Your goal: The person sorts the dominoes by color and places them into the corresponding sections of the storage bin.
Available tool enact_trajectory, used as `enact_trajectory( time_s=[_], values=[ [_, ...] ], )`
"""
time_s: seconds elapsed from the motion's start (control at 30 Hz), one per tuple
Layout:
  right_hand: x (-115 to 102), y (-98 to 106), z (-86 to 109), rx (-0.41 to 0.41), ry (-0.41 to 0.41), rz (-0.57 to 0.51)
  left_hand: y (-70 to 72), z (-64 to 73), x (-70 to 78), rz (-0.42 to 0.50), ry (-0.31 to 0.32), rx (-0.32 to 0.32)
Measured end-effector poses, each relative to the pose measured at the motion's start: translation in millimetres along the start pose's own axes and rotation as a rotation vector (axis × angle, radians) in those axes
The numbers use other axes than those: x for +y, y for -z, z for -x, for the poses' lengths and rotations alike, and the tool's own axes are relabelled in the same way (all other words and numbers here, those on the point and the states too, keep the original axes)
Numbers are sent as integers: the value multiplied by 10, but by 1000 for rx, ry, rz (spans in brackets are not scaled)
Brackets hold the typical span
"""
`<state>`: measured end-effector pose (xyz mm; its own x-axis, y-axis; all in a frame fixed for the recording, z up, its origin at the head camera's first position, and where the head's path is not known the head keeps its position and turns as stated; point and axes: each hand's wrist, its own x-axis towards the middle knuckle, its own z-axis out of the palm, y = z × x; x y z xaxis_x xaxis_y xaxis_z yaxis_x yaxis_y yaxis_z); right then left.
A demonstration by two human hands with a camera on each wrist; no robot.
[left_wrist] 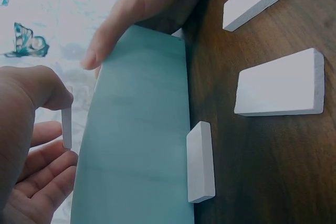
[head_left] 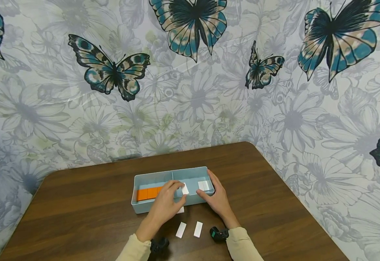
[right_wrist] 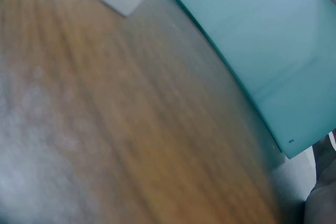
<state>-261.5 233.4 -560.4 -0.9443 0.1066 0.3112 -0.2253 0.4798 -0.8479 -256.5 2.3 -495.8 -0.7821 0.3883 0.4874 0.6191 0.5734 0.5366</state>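
A light blue two-compartment box (head_left: 144, 207) sits on the table. My left hand (head_left: 166, 201) pinches a white domino-like tile (head_left: 185, 189) above the right compartment; the left wrist view shows this tile (left_wrist: 67, 124) edge-on between thumb and fingers. At the box's right end, my right hand (head_left: 219, 197) grips the corner, thumb on the front side and fingers along the end wall. White tiles (head_left: 203, 185) lie inside near that end. Orange tiles (head_left: 147, 193) line the left compartment, partly hidden behind my left hand.
Two loose white tiles lie on the wooden table in front of the box, a left one (head_left: 181, 230) and a right one (head_left: 198, 229). Another white tile (left_wrist: 200, 163) stands close against the box's front wall. Behind the table hangs a butterfly-patterned backdrop (head_left: 196, 94).
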Motion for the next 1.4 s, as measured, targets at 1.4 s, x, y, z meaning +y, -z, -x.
enact_trajectory(
  time_s=[1.4],
  values=[
    [27,13,-6,-10,-18,-1,-129,-292,-127,16,-15,-163]
  ],
)
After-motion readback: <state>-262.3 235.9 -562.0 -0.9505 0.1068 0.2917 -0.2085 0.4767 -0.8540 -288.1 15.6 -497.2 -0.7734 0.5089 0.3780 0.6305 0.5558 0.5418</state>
